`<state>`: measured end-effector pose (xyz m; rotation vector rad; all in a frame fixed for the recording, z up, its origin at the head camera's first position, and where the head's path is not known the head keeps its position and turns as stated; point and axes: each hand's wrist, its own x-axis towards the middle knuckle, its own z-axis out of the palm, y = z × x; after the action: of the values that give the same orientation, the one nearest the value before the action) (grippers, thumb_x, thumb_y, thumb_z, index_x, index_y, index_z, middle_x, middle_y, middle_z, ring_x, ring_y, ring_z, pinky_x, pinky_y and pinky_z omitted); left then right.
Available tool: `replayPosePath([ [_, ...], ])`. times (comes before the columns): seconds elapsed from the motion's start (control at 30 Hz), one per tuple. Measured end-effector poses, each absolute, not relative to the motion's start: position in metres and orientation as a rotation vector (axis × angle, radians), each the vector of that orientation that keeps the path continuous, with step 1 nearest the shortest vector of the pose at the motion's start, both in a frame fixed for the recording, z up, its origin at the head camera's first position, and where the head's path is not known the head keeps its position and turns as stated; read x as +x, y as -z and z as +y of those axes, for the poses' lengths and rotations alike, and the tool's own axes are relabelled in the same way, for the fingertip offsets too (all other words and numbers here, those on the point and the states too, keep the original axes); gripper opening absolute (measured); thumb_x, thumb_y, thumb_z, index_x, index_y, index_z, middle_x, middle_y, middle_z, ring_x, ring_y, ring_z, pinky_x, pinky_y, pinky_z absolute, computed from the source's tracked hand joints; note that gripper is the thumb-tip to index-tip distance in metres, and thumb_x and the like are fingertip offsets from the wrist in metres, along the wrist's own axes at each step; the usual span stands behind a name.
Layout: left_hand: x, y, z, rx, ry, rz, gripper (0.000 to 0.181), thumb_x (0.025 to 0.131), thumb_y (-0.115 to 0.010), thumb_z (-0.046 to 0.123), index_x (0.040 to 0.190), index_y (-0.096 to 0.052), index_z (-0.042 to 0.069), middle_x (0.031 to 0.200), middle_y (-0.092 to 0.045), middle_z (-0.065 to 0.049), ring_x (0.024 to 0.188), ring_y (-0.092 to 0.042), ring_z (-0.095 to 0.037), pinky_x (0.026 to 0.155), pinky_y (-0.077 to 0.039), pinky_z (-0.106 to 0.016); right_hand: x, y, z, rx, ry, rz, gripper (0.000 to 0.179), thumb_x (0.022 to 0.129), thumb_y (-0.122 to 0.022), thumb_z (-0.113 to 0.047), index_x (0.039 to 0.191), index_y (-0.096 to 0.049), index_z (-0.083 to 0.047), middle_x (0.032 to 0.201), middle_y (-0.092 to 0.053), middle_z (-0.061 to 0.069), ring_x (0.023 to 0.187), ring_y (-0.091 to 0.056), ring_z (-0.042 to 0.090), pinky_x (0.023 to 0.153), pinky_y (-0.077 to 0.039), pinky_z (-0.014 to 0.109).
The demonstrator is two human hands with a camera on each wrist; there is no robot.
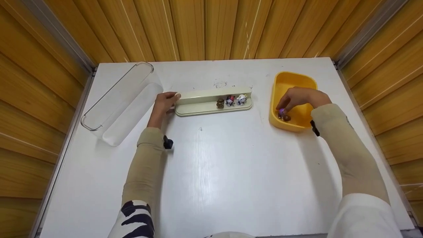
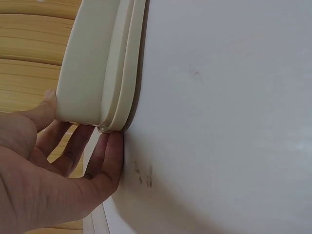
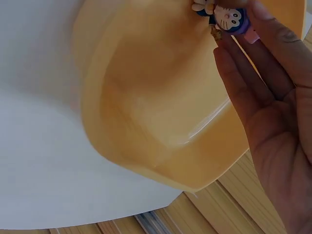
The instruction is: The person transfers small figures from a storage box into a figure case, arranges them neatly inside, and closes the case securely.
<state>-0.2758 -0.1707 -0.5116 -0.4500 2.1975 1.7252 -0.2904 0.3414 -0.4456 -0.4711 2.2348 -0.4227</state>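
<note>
A small blue, white and purple plastic figurine (image 3: 229,20) is being pinched in the right hand's grip (image 1: 302,95), inside the yellow rectangular plastic tub (image 1: 287,126). The left end of the long cream plastic tray (image 1: 195,107) is being gripped by the left hand (image 1: 164,103). Three small figurines (image 1: 230,100) are being carried on the tray's right half.

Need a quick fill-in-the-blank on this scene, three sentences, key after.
1. In the head view, the left hand holds the ____ end of the long cream plastic tray.
2. That tray bears exactly ____ small multicoloured figurines.
3. The right hand reaches into the deep, rounded, ____ plastic bin.

Missing words: left; three; yellow.
</note>
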Motion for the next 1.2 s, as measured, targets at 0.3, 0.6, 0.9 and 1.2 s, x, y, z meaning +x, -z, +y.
replayPosePath([
  [0.3, -0.274, 0.512, -0.170, -0.409, -1.712, 2.231, 0.046, 0.102, -0.064, 0.034, 0.140, -0.060, 0.008, 0.135, -0.062, -0.010, 0.118, -0.058, -0.024, 0.097, -0.053, -0.040, -0.298, 0.445, 0.329, -0.488, 0.326, 2.233, 0.022, 0.097, -0.070, -0.009, 0.118, -0.077, -0.011, 0.111, -0.075, 0.006, 0.102, -0.067, 0.024, 0.106, -0.046, 0.056],
  [0.6, -0.277, 0.512, -0.170, -0.443, -1.697, 2.222, 0.047, 0.101, -0.065, 0.034, 0.141, -0.060, 0.009, 0.137, -0.060, -0.010, 0.116, -0.057, -0.023, 0.097, -0.053, -0.040, -0.295, 0.445, 0.335, -0.446, 0.383, 2.238, 0.023, 0.096, -0.071, -0.009, 0.117, -0.078, -0.013, 0.112, -0.076, 0.006, 0.104, -0.066, 0.024, 0.107, -0.044, 0.057],
  [0.9, -0.277, 0.510, -0.170, -0.443, -1.684, 2.214, 0.049, 0.101, -0.066, 0.034, 0.142, -0.059, 0.008, 0.139, -0.059, -0.011, 0.118, -0.057, -0.024, 0.099, -0.053, -0.040, -0.294, 0.444, 0.335, -0.454, 0.390, 2.237, 0.023, 0.096, -0.071, -0.009, 0.118, -0.077, -0.012, 0.112, -0.076, 0.006, 0.104, -0.067, 0.025, 0.107, -0.044, 0.056],
  [1.2, -0.279, 0.510, -0.170, -0.479, -1.659, 2.186, 0.049, 0.101, -0.065, 0.035, 0.143, -0.058, 0.012, 0.138, -0.060, -0.007, 0.120, -0.058, -0.022, 0.098, -0.052, -0.036, -0.295, 0.442, 0.333, -0.520, 0.336, 2.254, 0.022, 0.096, -0.070, -0.006, 0.116, -0.078, -0.009, 0.108, -0.076, 0.007, 0.101, -0.070, 0.024, 0.101, -0.050, 0.051],
])
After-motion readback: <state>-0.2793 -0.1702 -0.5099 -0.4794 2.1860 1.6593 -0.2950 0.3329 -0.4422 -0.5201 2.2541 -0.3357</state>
